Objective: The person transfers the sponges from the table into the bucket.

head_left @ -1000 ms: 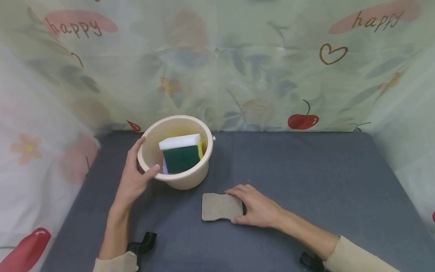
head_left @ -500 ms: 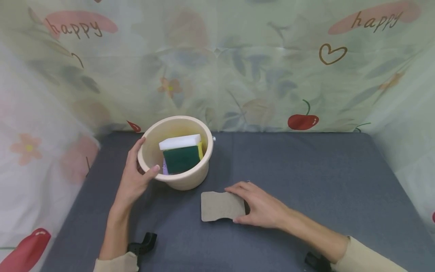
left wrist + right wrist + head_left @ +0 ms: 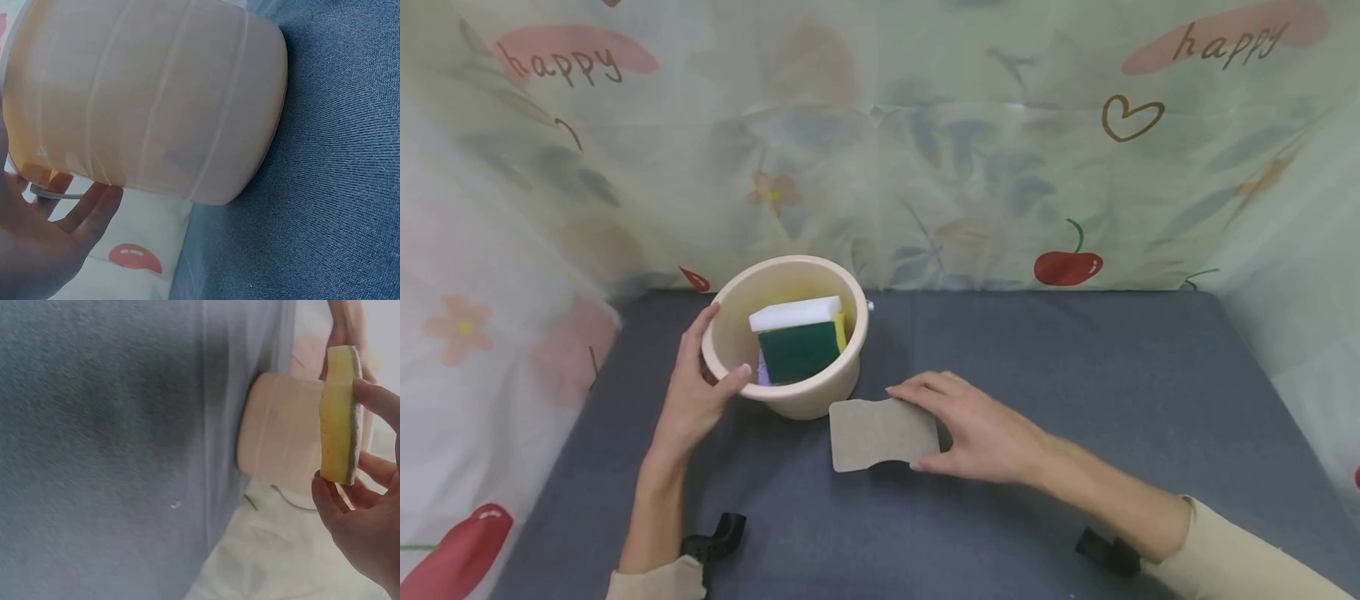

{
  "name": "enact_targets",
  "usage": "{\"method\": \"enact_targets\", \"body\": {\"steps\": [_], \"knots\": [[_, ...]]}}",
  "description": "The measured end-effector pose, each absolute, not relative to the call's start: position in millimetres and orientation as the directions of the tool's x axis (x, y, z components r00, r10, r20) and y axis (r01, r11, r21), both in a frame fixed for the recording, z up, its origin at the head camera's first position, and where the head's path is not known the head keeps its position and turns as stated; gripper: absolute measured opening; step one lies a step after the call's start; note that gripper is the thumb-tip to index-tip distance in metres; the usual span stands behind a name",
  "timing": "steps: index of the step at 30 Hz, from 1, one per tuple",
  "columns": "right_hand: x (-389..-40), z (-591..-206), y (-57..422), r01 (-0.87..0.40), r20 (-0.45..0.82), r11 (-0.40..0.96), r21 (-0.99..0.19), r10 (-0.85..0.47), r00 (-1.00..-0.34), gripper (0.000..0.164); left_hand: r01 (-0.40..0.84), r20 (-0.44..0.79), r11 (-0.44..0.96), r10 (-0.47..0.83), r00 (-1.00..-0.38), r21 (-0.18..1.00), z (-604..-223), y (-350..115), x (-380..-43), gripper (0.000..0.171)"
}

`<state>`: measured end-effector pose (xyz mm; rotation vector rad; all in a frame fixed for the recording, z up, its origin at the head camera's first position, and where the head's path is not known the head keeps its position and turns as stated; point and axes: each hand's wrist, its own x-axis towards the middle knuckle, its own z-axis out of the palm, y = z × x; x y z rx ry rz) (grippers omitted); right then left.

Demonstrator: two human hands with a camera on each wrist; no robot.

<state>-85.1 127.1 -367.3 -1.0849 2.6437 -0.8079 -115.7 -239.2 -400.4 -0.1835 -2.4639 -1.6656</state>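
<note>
My left hand (image 3: pixel 696 387) grips the left side of a cream bucket (image 3: pixel 820 396), thumb over the rim and fingers round the outside. In the left wrist view, fingers (image 3: pixel 94 219) press against the bucket's wall near its handle. A sponge (image 3: pixel 880 435) with a grey scouring face up is pinched between the thumb and fingers of my right hand (image 3: pixel 977 433), just in front of the bucket. The right wrist view shows its yellow foam side, raised above the cloth. Inside the bucket are a white sponge block (image 3: pixel 793 313), a dark green scouring pad (image 3: pixel 800 352) and something purple (image 3: pixel 763 369).
Dark grey-blue cloth (image 3: pixel 1075 392) covers the table. A patterned curtain (image 3: pixel 880 167) rises at the back and both sides. Black wrist mounts (image 3: pixel 715 537) sit under both forearms. The bucket's wire handle (image 3: pixel 294 503) hangs at its far side.
My right hand has lifted the grey-faced sponge from the cloth and moved it up and slightly left toward the bucket. My left hand and the bucket have stayed put.
</note>
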Motion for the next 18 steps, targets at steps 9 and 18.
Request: {"method": "enact_targets", "body": {"steps": [9, 18], "knots": [[-84.9, -347.8, 123.8, -0.646, 0.089, 0.540, -0.539, -0.727, -0.681, 0.075, 0.187, 0.195, 0.370, 0.016, -0.981, 0.910, -400.2, -239.3, -114.8, 0.089], [-88.9, -329.2, 120.3, -0.691, 0.171, 0.490, -0.531, -0.737, -0.654, 0.073, 0.203, 0.211, 0.349, 0.014, -0.977, 0.915, -399.5, -238.5, -116.8, 0.091]]}}
